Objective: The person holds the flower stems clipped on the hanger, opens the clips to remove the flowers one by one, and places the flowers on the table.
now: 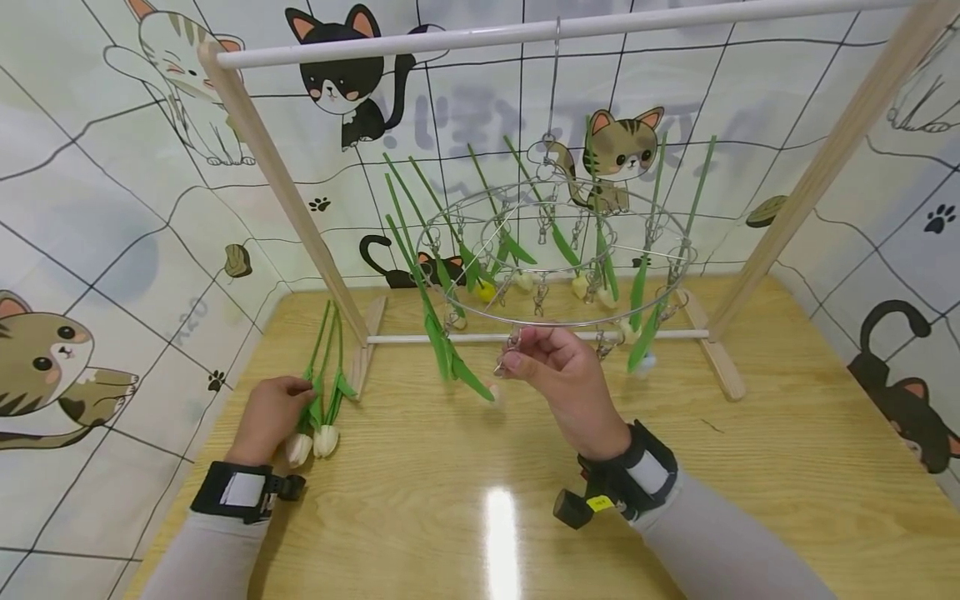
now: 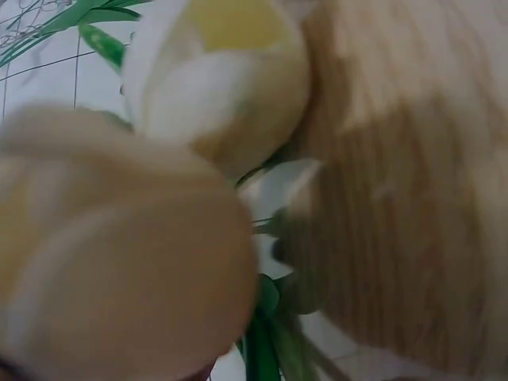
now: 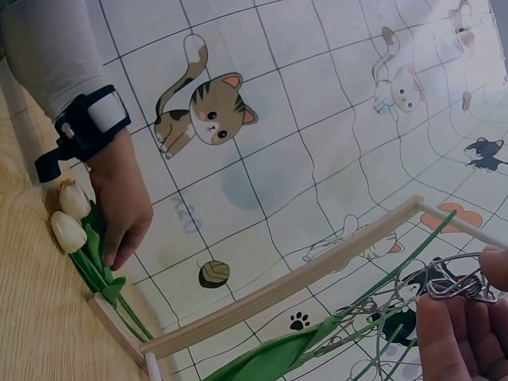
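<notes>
White tulips [image 1: 326, 442] with green stems lie on the table at the left, their heads toward me. My left hand [image 1: 266, 417] is over them, thumb and fingers pinching one at its stem and leaves; in the left wrist view a tulip head [image 2: 230, 95] shows large beside the blurred hand. A round wire hanging rack [image 1: 487, 315] with metal clips is suspended in front of me. At its near edge my right hand [image 1: 570, 387] pinches a metal clip [image 1: 513, 342] between thumb and fingers. Several tulips hang head down from other clips, among them a yellow one [image 1: 486, 291].
A stand with wooden legs [image 1: 281, 192] and a white top bar [image 1: 465, 38] carries the rack by a hook. A low white rod [image 1: 405, 339] joins its feet. Behind and at both sides is a cat-patterned backdrop [image 1: 465, 108]. The wooden table [image 1: 420, 500] extends toward me.
</notes>
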The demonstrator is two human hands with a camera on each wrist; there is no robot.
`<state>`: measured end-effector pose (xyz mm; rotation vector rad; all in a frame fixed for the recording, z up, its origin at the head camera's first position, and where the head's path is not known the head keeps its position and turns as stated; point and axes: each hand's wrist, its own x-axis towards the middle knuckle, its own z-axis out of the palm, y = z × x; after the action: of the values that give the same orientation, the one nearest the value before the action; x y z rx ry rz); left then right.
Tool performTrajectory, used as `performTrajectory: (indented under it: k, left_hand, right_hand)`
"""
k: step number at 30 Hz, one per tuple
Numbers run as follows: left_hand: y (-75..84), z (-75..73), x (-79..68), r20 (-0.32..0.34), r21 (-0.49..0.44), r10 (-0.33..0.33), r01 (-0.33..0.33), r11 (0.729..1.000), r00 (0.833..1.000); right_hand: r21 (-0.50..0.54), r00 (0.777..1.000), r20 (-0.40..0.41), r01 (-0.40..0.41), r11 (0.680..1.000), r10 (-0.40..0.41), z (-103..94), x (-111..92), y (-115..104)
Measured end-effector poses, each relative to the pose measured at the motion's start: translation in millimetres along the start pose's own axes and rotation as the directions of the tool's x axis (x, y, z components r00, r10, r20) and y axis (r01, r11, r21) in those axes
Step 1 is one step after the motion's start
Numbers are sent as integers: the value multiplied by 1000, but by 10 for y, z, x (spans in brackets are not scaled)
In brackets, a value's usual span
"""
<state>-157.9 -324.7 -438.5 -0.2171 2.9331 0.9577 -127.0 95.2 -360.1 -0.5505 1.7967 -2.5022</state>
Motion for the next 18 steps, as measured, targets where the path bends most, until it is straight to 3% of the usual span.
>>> performTrajectory:
  k: [18]
  left_hand:
    - [17, 97, 53, -33, 81, 48, -46, 996, 998]
  right_hand:
    - [5, 1000, 2, 8, 1000, -8, -4, -9, -19]
